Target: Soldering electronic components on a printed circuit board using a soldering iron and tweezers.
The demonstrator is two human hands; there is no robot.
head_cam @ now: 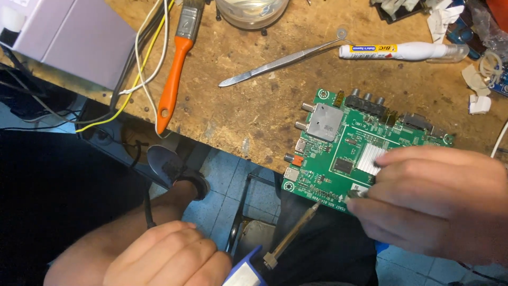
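Circuit board (338,153) under right hand (431,204), soldering iron (286,243) seemingly in left hand (169,257).

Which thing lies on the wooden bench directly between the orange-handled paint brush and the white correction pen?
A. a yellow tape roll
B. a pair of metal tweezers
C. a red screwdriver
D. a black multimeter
B: the silver metal tweezers lie slanted on the worn wooden bench, with the orange-handled paint brush on one side and the white correction pen on the other.
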